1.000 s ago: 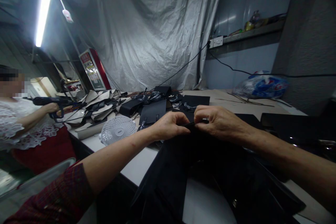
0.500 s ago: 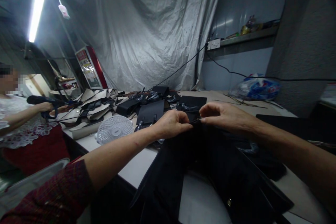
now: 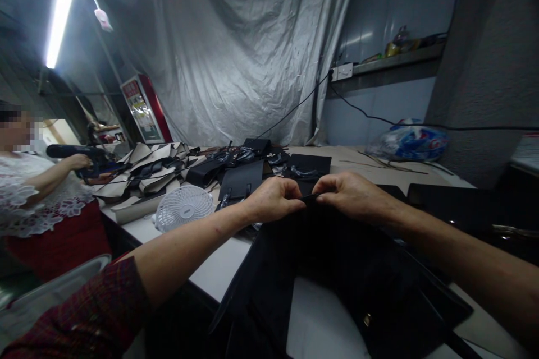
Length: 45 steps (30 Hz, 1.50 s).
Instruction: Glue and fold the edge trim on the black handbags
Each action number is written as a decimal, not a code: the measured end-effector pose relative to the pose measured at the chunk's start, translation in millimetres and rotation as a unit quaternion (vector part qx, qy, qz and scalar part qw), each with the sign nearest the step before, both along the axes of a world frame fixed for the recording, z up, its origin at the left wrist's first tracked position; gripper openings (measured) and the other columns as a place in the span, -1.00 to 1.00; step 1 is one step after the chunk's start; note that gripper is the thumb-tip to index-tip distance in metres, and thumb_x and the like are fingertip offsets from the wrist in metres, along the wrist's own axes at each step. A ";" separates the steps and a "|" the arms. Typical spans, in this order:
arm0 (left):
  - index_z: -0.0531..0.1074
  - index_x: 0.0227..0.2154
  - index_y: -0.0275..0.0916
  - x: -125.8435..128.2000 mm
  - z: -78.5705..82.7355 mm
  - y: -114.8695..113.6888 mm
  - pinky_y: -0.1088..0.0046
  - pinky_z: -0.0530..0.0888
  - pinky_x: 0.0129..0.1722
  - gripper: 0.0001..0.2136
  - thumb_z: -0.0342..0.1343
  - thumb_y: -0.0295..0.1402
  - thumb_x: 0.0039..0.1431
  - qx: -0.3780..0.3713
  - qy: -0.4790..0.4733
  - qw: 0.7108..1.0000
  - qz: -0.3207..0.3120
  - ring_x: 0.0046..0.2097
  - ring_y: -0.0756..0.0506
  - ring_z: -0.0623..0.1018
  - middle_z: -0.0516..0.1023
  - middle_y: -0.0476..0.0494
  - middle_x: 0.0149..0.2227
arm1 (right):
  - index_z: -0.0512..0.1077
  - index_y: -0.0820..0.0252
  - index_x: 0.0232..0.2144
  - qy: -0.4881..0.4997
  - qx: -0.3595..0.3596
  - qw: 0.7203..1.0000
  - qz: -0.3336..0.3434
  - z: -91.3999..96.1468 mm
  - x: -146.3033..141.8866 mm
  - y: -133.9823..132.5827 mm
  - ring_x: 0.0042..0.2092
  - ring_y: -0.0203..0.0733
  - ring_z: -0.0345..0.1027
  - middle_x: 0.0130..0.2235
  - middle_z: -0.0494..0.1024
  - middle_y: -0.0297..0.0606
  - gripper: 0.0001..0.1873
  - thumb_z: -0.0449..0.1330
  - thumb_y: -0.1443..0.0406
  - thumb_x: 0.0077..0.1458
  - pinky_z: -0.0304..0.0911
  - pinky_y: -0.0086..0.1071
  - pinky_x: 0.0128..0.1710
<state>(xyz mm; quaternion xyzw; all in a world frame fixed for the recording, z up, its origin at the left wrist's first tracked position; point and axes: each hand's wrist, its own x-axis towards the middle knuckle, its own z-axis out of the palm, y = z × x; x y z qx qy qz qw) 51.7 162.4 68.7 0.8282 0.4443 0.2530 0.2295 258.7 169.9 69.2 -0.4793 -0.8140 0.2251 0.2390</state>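
A black bag [image 3: 269, 269] stands spread in front of me, its top edge raised, with a small gold-coloured fitting [image 3: 368, 320] on the lower right part. My left hand [image 3: 278, 199] pinches the top edge between thumb and fingers. Close beside it, my right hand [image 3: 341, 193] pinches the same edge, thumb below and fingers curled above. A short stretch of the dark edge shows between the two hands. The bag's inside is too dark to make out.
A white fan [image 3: 185, 207] stands left of my hands. Behind lie black bag pieces [image 3: 240, 182] and a heap of pale-backed strips [image 3: 155, 168]. More black pieces [image 3: 455, 202] lie right. A co-worker [image 3: 37, 190] holds a dark tool [image 3: 71, 151]. A cable crosses the back.
My right hand has moved slightly left and down, and its fingers have closed on the bag's edge. My left hand is nearly still. The co-worker's hand and tool have shifted.
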 end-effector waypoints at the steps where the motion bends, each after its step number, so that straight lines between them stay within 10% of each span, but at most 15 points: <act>1: 0.51 -0.44 -0.28 1.4 1.9 1.3 0.55 0.26 -0.45 -0.92 0.24 -0.38 0.07 0.006 0.020 1.000 0.006 -0.42 0.01 0.44 0.50 0.05 -0.48 | 0.57 0.15 -0.38 -0.007 0.015 1.000 -0.002 -0.3 -0.8 -0.4 -0.30 -0.20 0.47 -0.36 0.61 -0.35 -0.84 0.17 0.38 0.03 0.24 -0.43 -0.35; 7: 0.57 -0.46 -0.27 14.3 10.9 8.4 0.52 0.20 -0.48 -0.75 0.24 -0.17 0.16 0.071 0.086 0.994 0.005 -0.44 0.00 0.42 0.47 0.03 -0.54 | 0.60 0.13 -0.34 -0.048 0.077 0.996 0.002 0.0 -2.8 -2.3 -0.32 -0.21 0.46 -0.36 0.61 -0.34 -0.80 0.15 0.37 0.11 0.18 -0.44 -0.40; 15: 0.58 -0.48 -0.30 27.8 10.8 5.8 0.46 0.15 -0.46 -0.81 0.18 -0.36 0.21 0.190 0.167 0.967 -0.012 -0.48 0.01 0.38 0.45 0.01 -0.57 | 0.61 0.11 -0.38 -0.112 0.105 0.988 0.000 -0.5 3.4 -6.0 -0.40 -0.23 0.35 -0.46 0.54 -0.35 -0.78 0.15 0.39 0.12 0.05 -0.41 -0.43; 30: 0.60 -0.35 -0.31 36.1 12.6 4.2 0.42 0.26 -0.33 -0.80 0.09 -0.36 0.24 0.222 0.234 0.947 -0.017 -0.36 -0.09 0.48 0.55 -0.13 -0.43 | 0.60 0.12 -0.23 -0.201 0.132 0.970 -0.028 7.8 3.5 -17.7 -0.29 -0.10 0.39 -0.29 0.59 -0.16 -0.72 0.10 0.40 0.15 0.08 -0.33 -0.35; 38: 0.52 -0.30 -0.32 -3.1 13.4 6.4 0.55 0.20 -0.49 -0.54 0.16 0.07 0.18 -0.043 0.015 0.999 -0.008 -0.47 0.06 0.35 0.44 0.01 -0.47 | 0.55 0.15 -0.13 -0.150 0.055 0.985 -0.064 2.2 15.2 -30.0 -0.21 0.03 0.44 -0.26 0.57 -0.14 -0.72 0.24 0.35 0.06 0.22 -0.28 -0.29; 45: 0.45 -0.11 -0.29 -61.9 -39.4 -43.2 0.49 0.50 -0.26 -0.44 0.21 0.15 0.10 -0.069 -0.301 0.939 0.151 -0.15 -0.09 0.58 0.58 -0.25 -0.10 | 0.52 0.16 -0.02 0.056 -0.008 0.992 -0.109 -4.1 47.0 -39.3 -0.15 -0.07 0.49 -0.13 0.62 -0.18 -0.67 0.11 0.33 0.20 0.32 -0.32 -0.16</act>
